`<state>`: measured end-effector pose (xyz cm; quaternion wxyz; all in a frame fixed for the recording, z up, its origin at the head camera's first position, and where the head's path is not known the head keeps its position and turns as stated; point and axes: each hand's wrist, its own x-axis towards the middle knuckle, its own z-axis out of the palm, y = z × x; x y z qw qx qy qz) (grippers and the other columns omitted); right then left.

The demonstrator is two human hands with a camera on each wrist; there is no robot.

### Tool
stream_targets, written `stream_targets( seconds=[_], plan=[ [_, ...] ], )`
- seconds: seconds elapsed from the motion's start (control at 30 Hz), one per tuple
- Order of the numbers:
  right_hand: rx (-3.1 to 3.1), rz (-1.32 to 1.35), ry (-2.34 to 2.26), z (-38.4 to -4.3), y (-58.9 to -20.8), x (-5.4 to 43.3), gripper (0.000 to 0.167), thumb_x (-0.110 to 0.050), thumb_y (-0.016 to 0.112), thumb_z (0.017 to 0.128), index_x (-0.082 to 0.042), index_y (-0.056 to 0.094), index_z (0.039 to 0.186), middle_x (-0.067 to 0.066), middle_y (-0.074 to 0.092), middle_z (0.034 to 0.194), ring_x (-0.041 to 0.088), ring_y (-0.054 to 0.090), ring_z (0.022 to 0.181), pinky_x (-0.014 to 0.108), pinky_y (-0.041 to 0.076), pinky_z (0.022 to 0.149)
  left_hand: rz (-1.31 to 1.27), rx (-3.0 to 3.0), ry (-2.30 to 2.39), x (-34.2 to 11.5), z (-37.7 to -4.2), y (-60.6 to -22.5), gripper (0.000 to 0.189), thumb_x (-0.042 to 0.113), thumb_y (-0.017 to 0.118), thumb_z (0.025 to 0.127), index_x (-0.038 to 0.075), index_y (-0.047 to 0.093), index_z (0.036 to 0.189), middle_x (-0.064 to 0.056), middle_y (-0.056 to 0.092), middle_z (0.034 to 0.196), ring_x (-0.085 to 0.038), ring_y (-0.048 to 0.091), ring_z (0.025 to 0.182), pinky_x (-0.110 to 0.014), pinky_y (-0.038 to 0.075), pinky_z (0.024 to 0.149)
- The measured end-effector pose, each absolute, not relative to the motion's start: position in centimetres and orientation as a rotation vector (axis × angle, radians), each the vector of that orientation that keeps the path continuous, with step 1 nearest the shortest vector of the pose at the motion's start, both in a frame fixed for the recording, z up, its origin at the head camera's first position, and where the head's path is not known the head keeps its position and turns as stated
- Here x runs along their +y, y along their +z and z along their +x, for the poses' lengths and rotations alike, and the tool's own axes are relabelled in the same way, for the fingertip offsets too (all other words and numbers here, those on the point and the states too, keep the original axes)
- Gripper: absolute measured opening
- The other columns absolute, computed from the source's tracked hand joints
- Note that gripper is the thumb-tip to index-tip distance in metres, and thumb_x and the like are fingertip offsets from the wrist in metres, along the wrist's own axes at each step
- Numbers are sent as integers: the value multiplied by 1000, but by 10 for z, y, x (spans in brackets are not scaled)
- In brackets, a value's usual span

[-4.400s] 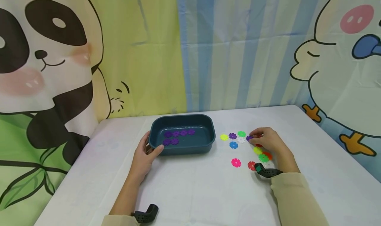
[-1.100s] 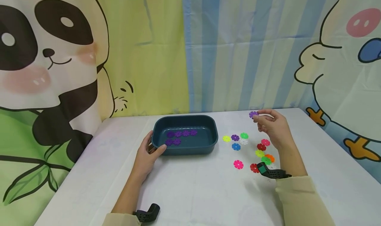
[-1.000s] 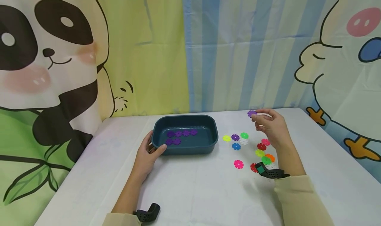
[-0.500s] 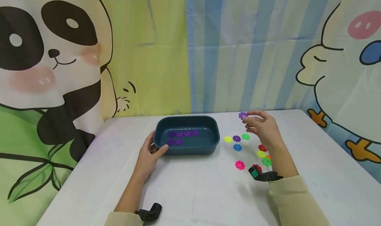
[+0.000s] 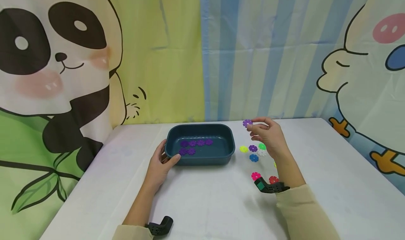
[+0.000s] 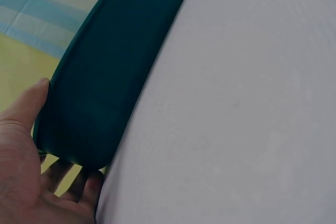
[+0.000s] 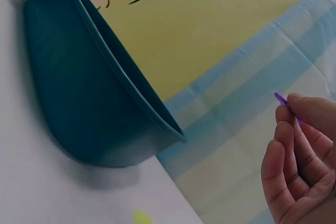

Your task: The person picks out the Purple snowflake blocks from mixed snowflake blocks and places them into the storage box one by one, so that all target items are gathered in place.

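Between thumb and forefinger, my right hand point(image 5: 269, 134) pinches a purple snowflake building disc point(image 5: 247, 123), raised over the table to the right of the dark teal plastic basin point(image 5: 202, 160). In the right wrist view the disc point(image 7: 280, 98) appears edge-on and the other fingers curl loosely below it. My left hand point(image 5: 159, 167) grips the basin's left end, its thumb at the front rim and its fingers round the end wall point(image 6: 79, 156). Inside the basin lie several purple discs point(image 5: 200, 142) in two rows.
Right of the basin on the white table point(image 5: 202, 198) lie loose discs: yellow point(image 5: 243, 149), purple point(image 5: 253, 148), green point(image 5: 262, 146), white point(image 5: 262, 153), blue point(image 5: 254, 158), pink point(image 5: 255, 176) and red point(image 5: 273, 179). My right forearm hides others. A printed curtain point(image 5: 158, 57) hangs behind.
My right hand picked up the purple disc from among the loose ones, lifted it, and has moved left with it towards the basin. The left hand has kept its hold on the basin.
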<state>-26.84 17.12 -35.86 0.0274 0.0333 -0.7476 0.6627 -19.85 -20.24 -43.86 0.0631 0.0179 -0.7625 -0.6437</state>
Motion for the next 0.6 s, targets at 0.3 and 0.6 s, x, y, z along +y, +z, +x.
stream_targets(
  seconds=[0.3, 0.6],
  plan=[
    [-2337, 155, 2067, -275, -361, 152, 47, -30, 77, 95, -6, 58, 131, -9, 76, 89, 14, 69, 82, 25, 62, 79, 56, -2297, -1956, -202, -199, -438, 86, 27, 76, 97, 22, 24, 165, -10, 27, 170, -34, 40, 150, -47, 38, 122],
    [-2401, 171, 2049, -278, -366, 135, 47, -30, 77, 95, -7, 59, 132, 1, 77, 99, 26, 69, 93, 27, 63, 81, 61, -2301, -1948, -202, -199, -438, 87, 29, 76, 96, 23, 23, 165, -10, 27, 171, -34, 40, 150, -48, 38, 122]
  ],
)
